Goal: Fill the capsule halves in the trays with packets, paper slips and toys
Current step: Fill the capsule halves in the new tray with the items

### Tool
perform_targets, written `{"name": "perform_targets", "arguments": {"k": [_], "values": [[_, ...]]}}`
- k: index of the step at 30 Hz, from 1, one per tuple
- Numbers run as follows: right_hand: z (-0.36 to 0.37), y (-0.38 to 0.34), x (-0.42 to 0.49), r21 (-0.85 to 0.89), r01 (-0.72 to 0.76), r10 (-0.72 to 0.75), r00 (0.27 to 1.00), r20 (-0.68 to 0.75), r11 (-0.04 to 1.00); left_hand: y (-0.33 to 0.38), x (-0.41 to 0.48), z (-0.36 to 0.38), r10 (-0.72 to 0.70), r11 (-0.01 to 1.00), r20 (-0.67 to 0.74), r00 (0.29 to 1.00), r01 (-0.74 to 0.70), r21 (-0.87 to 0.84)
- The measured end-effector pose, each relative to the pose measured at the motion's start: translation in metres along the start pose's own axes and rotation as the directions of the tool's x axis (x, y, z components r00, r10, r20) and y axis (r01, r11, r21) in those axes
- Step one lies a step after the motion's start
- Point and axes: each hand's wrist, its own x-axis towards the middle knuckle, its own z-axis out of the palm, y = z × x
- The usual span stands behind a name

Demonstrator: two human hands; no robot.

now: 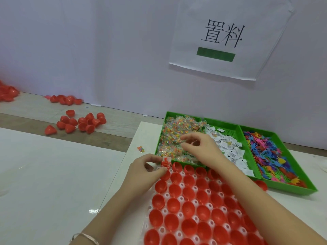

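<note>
- Capsule halves (187, 207), red and open side up, sit in rows in the white tray (146, 226) on the near part of the white table (53, 174). Every one I can see into looks empty, so the filling seems barely begun.
- At the tray's far left corner the left hand (146, 169) pinches a small clear packet (166, 162) between thumb and forefinger, just above the corner halves.
- Just beyond the tray, the right hand (198, 147) has its fingers curled down into the packets (175, 128) and pinches at them; how many it has I cannot tell.
- Those packets fill the left compartment of the green bin (160, 138); paper slips (228, 147) are in the middle one and coloured toys (269, 152) in the right.
- Risk: the right forearm lies low across the tray's far right rows and, on drawing back, could knock light halves out of their seats.
- Risk: the slippery packet could land on the white gaps between halves instead of inside one.
- Risk: a blind pinch in the pile may lift several packets, overfilling one half.
- Further out, one stray packet (140, 149) lies on the table, and loose red halves (79, 122) are scattered on the wooden surface to the left.
</note>
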Motion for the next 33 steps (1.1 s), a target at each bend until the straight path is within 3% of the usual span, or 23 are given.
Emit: {"name": "perform_targets", "arguments": {"k": [3,5,14,21,25,28,31,33], "values": [[-0.003,0.005,0.009,-0.446,0.04,0.043,0.984,0.174,0.894,0.0,0.001,-0.001,-0.008,1.0,0.012,1.0,0.008,-0.019],[0.0,0.006,0.012,-0.581,0.091,0.068,0.967,0.247,0.809,-0.001,0.002,-0.002,-0.012,0.999,0.021,1.0,0.013,-0.04],[0.005,0.017,0.009,-0.569,0.131,-0.055,0.987,0.149,0.811,0.002,0.005,-0.006,-0.041,0.969,-0.07,0.997,0.023,-0.248],[0.002,0.024,0.017,-0.549,0.254,-0.125,0.957,0.261,0.796,0.025,0.011,-0.016,-0.007,0.945,-0.167,0.986,-0.048,-0.323],[-0.003,0.027,0.018,-0.346,0.159,-0.148,0.987,0.059,0.925,0.044,0.02,-0.017,0.018,0.918,-0.204,0.979,-0.097,-0.384],[-0.012,0.018,0.01,-0.009,0.065,-0.066,0.981,-0.183,0.998,0.057,0.027,-0.01,0.048,0.923,-0.142,0.989,-0.098,-0.372],[-0.016,0.001,-0.003,0.321,0.069,-0.029,0.991,-0.127,0.945,0.064,0.029,0.004,0.057,0.935,0.049,0.997,-0.037,-0.353],[-0.017,-0.009,-0.013,0.352,0.078,-0.067,0.997,-0.044,0.933,0.067,0.029,0.013,0.07,0.917,0.149,0.986,-0.005,-0.4]]}}
